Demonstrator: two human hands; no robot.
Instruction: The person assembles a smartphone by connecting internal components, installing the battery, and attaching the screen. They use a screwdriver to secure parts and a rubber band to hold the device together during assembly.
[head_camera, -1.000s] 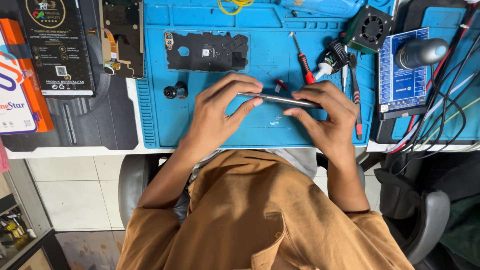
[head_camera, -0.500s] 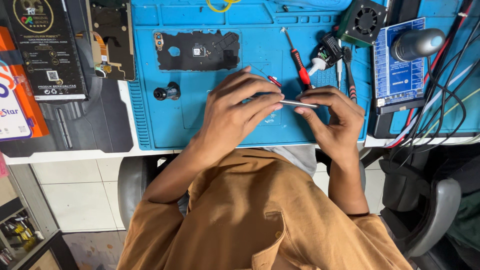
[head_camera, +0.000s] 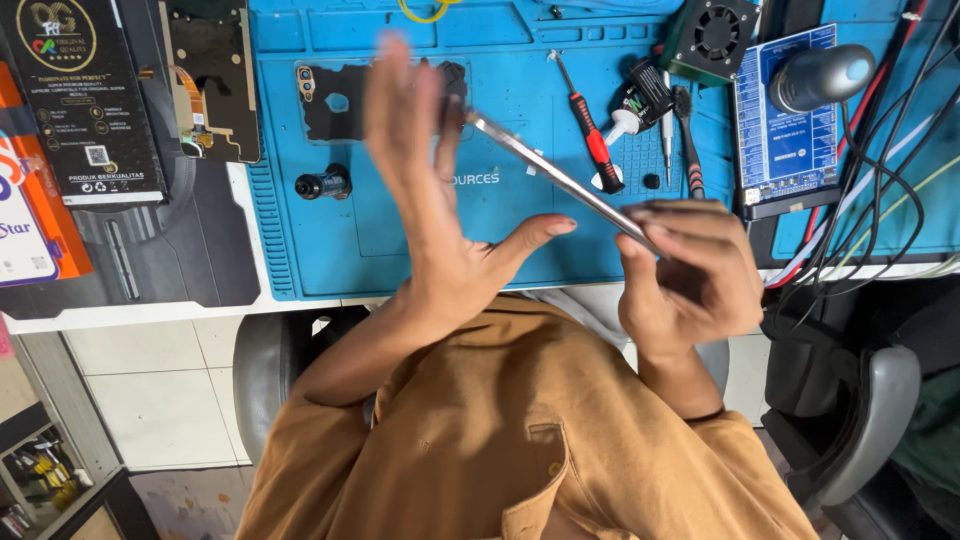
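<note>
The right hand (head_camera: 690, 275) had its fingers clamped on the near end of the thin, stiff phone panel (head_camera: 555, 178). The left hand (head_camera: 425, 200), fingers apart, steadied its far edge. The panel looked light and fragile, best held by its edges.

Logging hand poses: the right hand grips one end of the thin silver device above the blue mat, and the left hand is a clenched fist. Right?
Not quite. The head view shows the left hand open, fingers stretched out, at the far end of the thin silver device. The right hand does grip its other end, above the blue mat.
</note>
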